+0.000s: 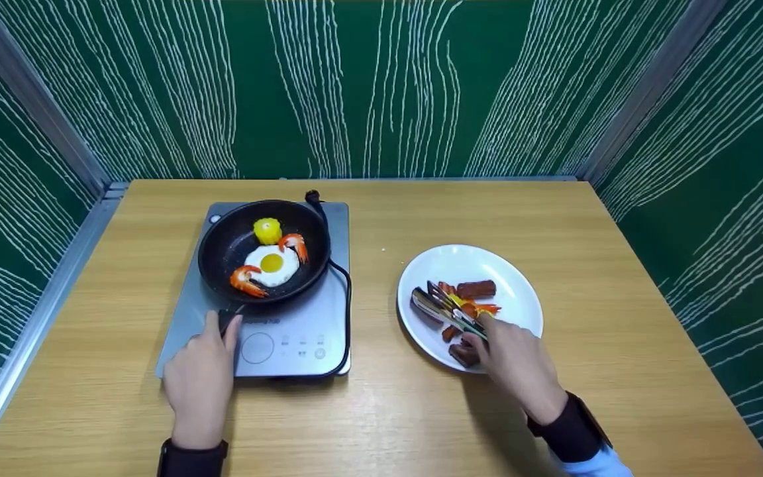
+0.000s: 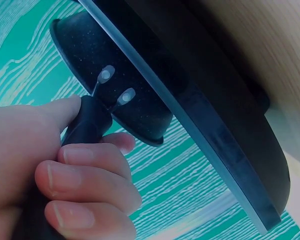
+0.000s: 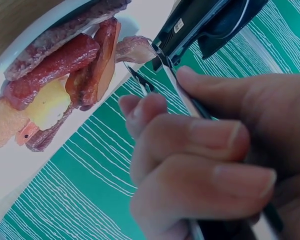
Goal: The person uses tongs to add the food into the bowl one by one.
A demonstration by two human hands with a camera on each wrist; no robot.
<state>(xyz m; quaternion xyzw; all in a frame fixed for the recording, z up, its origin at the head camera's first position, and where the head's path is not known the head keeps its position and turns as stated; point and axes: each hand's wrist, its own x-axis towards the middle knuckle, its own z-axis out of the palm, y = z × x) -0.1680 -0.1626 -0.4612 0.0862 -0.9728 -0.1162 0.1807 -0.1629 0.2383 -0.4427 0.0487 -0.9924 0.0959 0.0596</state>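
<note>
My left hand (image 1: 199, 374) grips the black handle (image 2: 87, 122) of a frying pan (image 1: 222, 255), fingers wrapped round it in the left wrist view. Inside the pan lie a fried egg (image 1: 282, 270), a yellow corn piece (image 1: 267, 230) and two orange shrimps, one shrimp (image 1: 246, 281) at the near side. My right hand (image 1: 520, 358) holds metal tongs (image 1: 431, 306) over a white plate (image 1: 520, 291). In the right wrist view, the tong tips are at a brownish meat piece (image 3: 136, 49); whether they pinch it I cannot tell. Brown meat pieces, corn and shrimp share the plate.
Beneath the pan is a silver induction cooker (image 1: 328, 311), its black cord (image 1: 349, 298) running along the right side. Both stand on a wooden table (image 1: 381, 411). Green panels (image 1: 361, 86) with white lines enclose the back and sides.
</note>
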